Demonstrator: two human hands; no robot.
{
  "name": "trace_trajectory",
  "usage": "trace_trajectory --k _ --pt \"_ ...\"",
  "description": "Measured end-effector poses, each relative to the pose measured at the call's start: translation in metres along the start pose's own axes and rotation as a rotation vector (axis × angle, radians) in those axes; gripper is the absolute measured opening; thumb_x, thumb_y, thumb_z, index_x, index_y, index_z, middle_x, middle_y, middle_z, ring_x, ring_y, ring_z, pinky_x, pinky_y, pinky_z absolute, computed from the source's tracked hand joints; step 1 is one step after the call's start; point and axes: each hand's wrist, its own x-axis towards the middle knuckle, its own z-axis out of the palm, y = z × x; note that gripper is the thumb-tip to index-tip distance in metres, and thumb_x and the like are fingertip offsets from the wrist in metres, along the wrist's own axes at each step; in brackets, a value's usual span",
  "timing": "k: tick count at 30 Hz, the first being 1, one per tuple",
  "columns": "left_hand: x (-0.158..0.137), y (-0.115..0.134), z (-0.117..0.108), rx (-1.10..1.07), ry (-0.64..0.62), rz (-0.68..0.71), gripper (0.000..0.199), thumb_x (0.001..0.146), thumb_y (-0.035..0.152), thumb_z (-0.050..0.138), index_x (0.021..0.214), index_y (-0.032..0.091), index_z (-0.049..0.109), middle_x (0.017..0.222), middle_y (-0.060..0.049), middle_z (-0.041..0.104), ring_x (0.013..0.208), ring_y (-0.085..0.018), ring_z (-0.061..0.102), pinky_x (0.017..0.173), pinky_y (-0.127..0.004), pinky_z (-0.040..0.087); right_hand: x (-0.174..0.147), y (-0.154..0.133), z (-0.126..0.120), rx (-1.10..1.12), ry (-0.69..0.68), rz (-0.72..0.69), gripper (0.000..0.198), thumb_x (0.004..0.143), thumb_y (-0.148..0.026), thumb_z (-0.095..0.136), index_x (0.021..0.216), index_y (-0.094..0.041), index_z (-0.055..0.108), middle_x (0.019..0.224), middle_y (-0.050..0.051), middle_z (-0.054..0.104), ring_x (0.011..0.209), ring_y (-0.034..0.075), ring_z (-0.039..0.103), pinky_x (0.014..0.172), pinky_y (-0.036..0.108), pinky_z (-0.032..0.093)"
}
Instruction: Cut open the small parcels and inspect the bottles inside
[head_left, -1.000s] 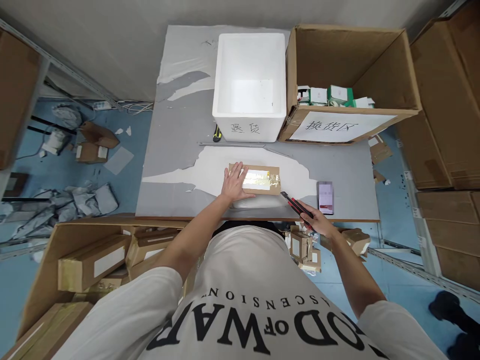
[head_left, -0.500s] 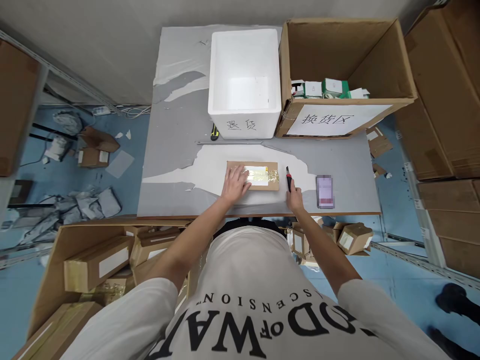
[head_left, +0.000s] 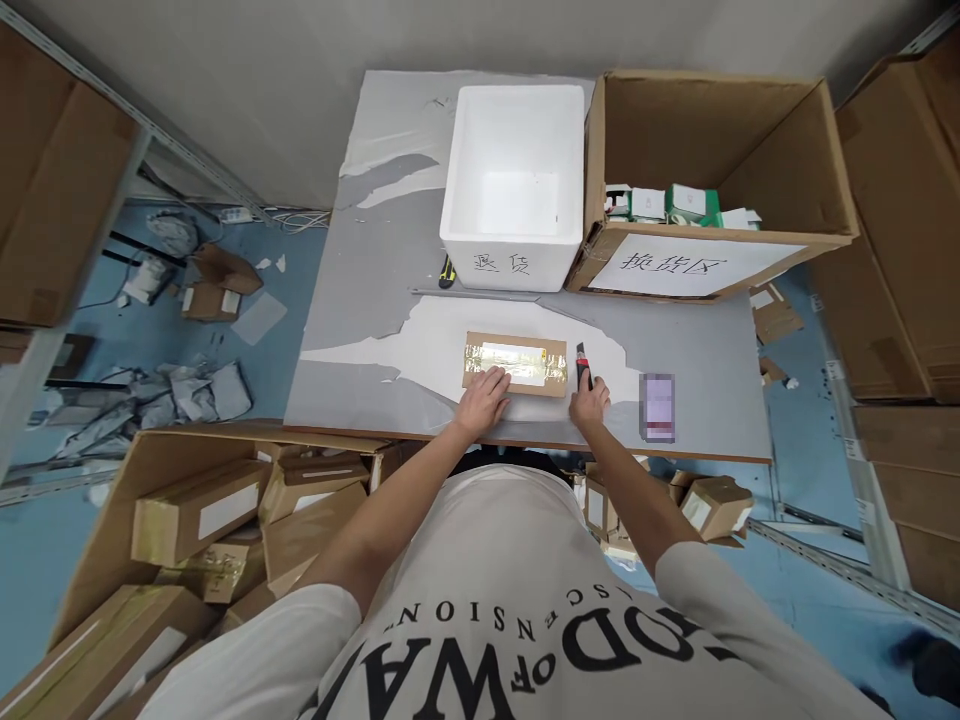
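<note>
A small taped cardboard box point(head_left: 553, 378) with a white label lies lengthwise on the pale worn patch of the table. My left hand point(head_left: 484, 402) rests at its near left edge, fingers stretched out over the label's corner. Just right of the box, my right hand point(head_left: 590, 402) is wrapped round the handle of a red and black utility knife point(head_left: 583, 366). The knife points away from me, apart from the box. A phone point(head_left: 658, 408) with a blurred screen lies to the right of that hand.
On the table point(head_left: 360, 270) stand a white foam box point(head_left: 516, 215) and a large carton point(head_left: 750, 262) holding small green and white boxes. A yellow and black utility knife point(head_left: 448, 271) lies by the foam box. At my left sits a big carton point(head_left: 142, 470) of parcels.
My left hand has slid from the top of the box toward its near edge. The right hand still grips the knife. The camera view has shifted and tilted slightly.
</note>
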Motion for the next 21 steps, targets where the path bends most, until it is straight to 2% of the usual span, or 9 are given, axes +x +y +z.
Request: trace_trajectory --k 3,5,8,10,13,16,19,21 --pt "0.001 0.0 0.002 0.0 -0.008 0.0 0.045 0.092 0.027 0.043 0.134 0.012 0.047 0.135 -0.017 0.052 0.133 -0.031 0.042 0.108 -0.052 0.035 0.009 -0.016 -0.031 0.102 0.164 -0.097 0.061 0.09 -0.031 0.031 0.148 -0.011 0.024 0.14 0.024 0.031 0.129 0.035 0.031 0.101 0.055 0.031" --pt "0.001 -0.002 0.003 -0.001 -0.013 0.007 0.045 0.092 0.028 0.043 0.133 0.012 0.049 0.134 -0.018 0.054 0.131 -0.031 0.044 0.108 -0.052 0.036 0.015 -0.035 -0.055 0.095 0.188 -0.309 0.06 0.093 -0.034 0.03 0.148 -0.01 0.024 0.141 0.023 0.033 0.131 0.031 0.03 0.106 0.049 0.029" --pt "0.002 -0.004 0.005 0.008 -0.012 0.021 0.044 0.092 0.028 0.042 0.132 0.012 0.05 0.132 -0.018 0.055 0.129 -0.031 0.046 0.107 -0.052 0.036 0.02 -0.071 -0.082 -0.091 0.006 -0.752 0.057 0.092 -0.037 0.041 0.145 -0.017 0.033 0.147 0.017 0.033 0.134 0.03 0.028 0.108 0.045 0.025" --pt "0.002 -0.006 0.007 0.015 -0.009 0.034 0.044 0.092 0.028 0.043 0.132 0.012 0.05 0.132 -0.017 0.055 0.128 -0.031 0.046 0.106 -0.051 0.036 0.021 -0.093 -0.088 -0.242 -0.1 -0.901 0.057 0.09 -0.035 0.047 0.143 -0.018 0.036 0.147 0.017 0.035 0.132 0.033 0.031 0.106 0.046 0.027" --pt "0.002 -0.008 0.009 0.028 0.004 0.05 0.044 0.091 0.027 0.043 0.133 0.012 0.049 0.133 -0.018 0.055 0.129 -0.031 0.046 0.106 -0.05 0.036 0.02 -0.111 -0.086 -0.409 -0.147 -0.93 0.052 0.091 -0.021 0.041 0.142 -0.011 0.036 0.141 0.021 0.043 0.124 0.033 0.041 0.1 0.045 0.032" --pt "0.0 -0.008 0.011 0.038 0.018 0.062 0.045 0.091 0.026 0.043 0.134 0.011 0.048 0.134 -0.019 0.053 0.13 -0.031 0.045 0.106 -0.05 0.036 0.026 -0.116 -0.088 -0.48 -0.174 -0.935 0.048 0.091 -0.011 0.031 0.138 -0.009 0.04 0.138 0.022 0.047 0.12 0.031 0.046 0.096 0.043 0.035" --pt "-0.004 -0.006 0.012 0.04 0.023 0.065 0.047 0.09 0.025 0.042 0.136 0.012 0.046 0.135 -0.019 0.052 0.131 -0.031 0.044 0.106 -0.051 0.036 0.047 -0.123 -0.103 -0.475 -0.264 -0.838 0.04 0.095 -0.021 0.03 0.128 -0.014 0.05 0.118 0.017 0.062 0.1 0.028 0.057 0.081 0.037 0.041" --pt "-0.007 -0.004 0.013 0.039 0.027 0.055 0.049 0.09 0.024 0.042 0.137 0.014 0.045 0.136 -0.018 0.052 0.133 -0.031 0.042 0.107 -0.051 0.036 0.066 -0.131 -0.114 -0.436 -0.288 -0.744 0.039 0.097 -0.033 0.028 0.12 -0.017 0.056 0.104 0.013 0.067 0.09 0.027 0.06 0.074 0.034 0.041"
